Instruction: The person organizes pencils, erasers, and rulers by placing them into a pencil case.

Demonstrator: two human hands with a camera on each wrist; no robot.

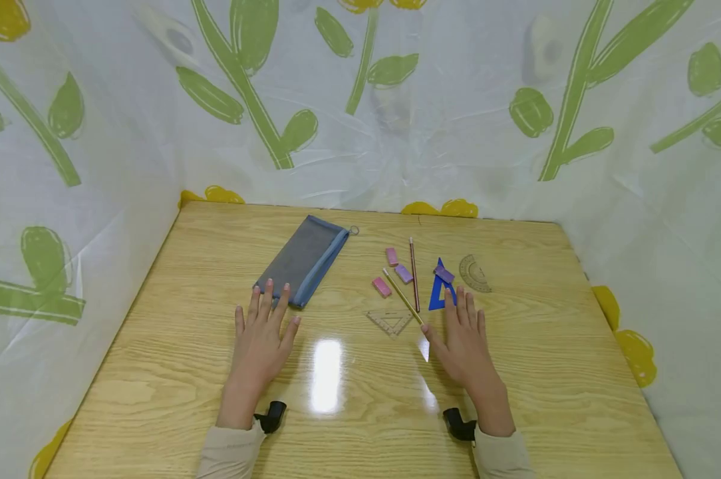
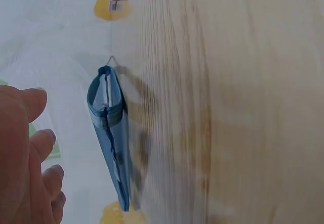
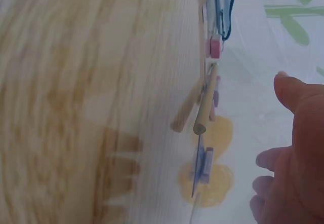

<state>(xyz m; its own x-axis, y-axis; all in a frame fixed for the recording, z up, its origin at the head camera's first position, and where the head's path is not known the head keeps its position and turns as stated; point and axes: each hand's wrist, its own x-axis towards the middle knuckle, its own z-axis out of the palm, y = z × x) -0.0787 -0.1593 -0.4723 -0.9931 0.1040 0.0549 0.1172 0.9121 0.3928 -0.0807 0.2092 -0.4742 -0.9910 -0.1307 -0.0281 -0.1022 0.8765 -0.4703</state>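
Note:
My left hand [image 1: 259, 349], fingers spread, hovers over the table by the near end of a blue-grey zippered pencil pouch [image 1: 303, 259]. The pouch's zip side gapes in the left wrist view. Over the near end of a gold pencil [image 1: 404, 297] is my right hand [image 1: 468, 346], fingers straight and holding nothing. Its fingertips overlap a blue set square [image 1: 437, 293] in the head view. A purple eraser [image 1: 444, 274] lies on that set square. Left of it are a dark red pencil [image 1: 414, 276], two pink erasers [image 1: 381, 287] and another purple eraser [image 1: 404, 273].
A clear protractor [image 1: 474, 274] lies right of the blue set square, and a clear set square [image 1: 390, 322] lies near the gold pencil. The wooden table [image 1: 366, 432] meets a white flowered sheet [image 1: 396, 153] at the back and both sides.

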